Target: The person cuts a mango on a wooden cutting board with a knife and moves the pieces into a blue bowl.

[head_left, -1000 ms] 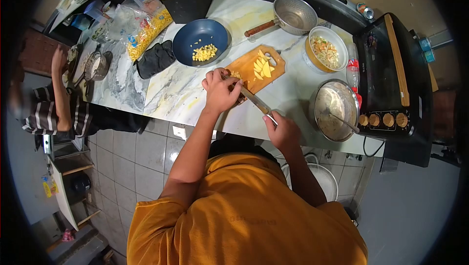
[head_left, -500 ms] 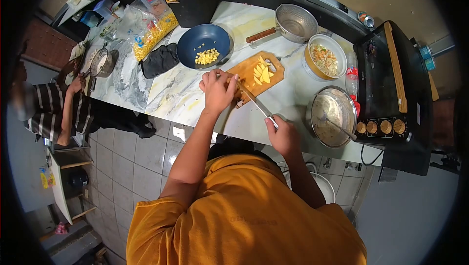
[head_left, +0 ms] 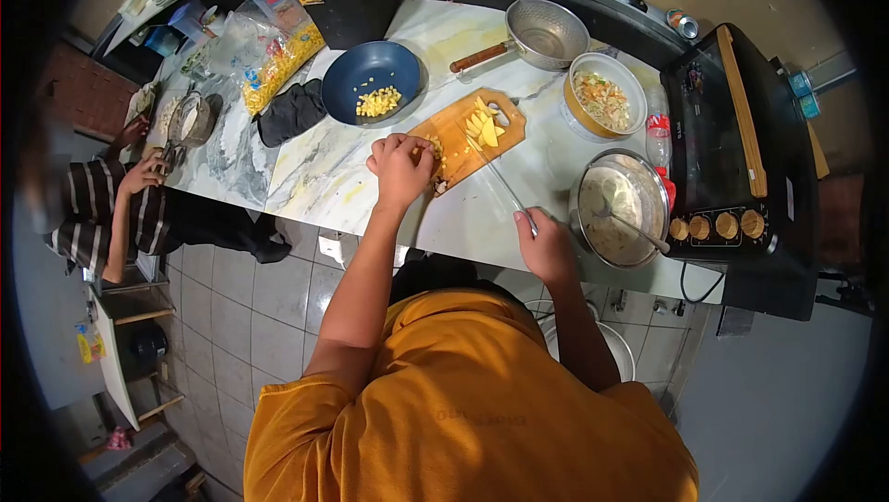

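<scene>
My right hand (head_left: 546, 244) grips the handle of a knife (head_left: 506, 185), whose blade reaches up to the yellow slices (head_left: 485, 128) on the wooden cutting board (head_left: 454, 129). Over the board's left end is my left hand (head_left: 404, 169), its fingers bent together; what they hold, if anything, is hidden. Small yellow pieces (head_left: 437, 145) lie beside its fingertips. Just left of the board, a blue pan (head_left: 344, 76) holds yellow cubes (head_left: 378, 102).
A pot (head_left: 546, 34), a bowl of chopped food (head_left: 604, 102) and a metal bowl with a spoon (head_left: 619, 224) stand right, near a black oven (head_left: 718, 141). A black cloth (head_left: 289, 115) lies left. Another person (head_left: 102, 196) works at the far left.
The knife has moved away from my left fingers, its tip now by the yellow slices. The view has shifted slightly. The other person's hands have moved a little.
</scene>
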A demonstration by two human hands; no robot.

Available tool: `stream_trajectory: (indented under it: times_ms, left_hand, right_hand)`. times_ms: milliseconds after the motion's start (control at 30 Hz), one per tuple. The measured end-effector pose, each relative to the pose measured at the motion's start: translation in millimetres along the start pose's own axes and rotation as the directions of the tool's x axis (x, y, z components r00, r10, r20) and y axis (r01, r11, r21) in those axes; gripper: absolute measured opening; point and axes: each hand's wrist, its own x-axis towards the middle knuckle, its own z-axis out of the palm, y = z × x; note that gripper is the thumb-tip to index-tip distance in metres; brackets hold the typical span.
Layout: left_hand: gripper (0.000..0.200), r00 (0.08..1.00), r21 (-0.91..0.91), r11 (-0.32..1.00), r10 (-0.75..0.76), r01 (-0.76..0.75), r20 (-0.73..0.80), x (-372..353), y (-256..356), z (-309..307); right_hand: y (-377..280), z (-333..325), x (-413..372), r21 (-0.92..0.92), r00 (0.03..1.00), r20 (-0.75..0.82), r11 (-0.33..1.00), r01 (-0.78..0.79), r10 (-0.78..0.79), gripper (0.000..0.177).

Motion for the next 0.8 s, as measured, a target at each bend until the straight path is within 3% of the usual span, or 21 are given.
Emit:
stream_trajectory:
  times_ms: [500, 600, 800]
  left_hand:
    - [0.015, 0.998, 0.038, 0.997, -0.063, 0.063, -0.012, -4, -20, -5]
    - [0.018, 0.999, 0.114, 0.993, -0.024, 0.027, -0.027, -6, -26, -7]
    - [0.034, 0.993, 0.100, 0.993, 0.057, -0.068, 0.104, -9, -19, -16]
  right_hand:
    - [1, 9, 0, 0.011, 0.996, 0.075, 0.999, -0.049, 0.048, 0.030]
    - [-3, 19, 0, 0.095, 0.990, 0.133, 0.994, -0.056, 0.043, 0.030]
    - [-7, 29, 3, 0.124, 0.986, 0.165, 0.991, -0.045, 0.024, 0.035]
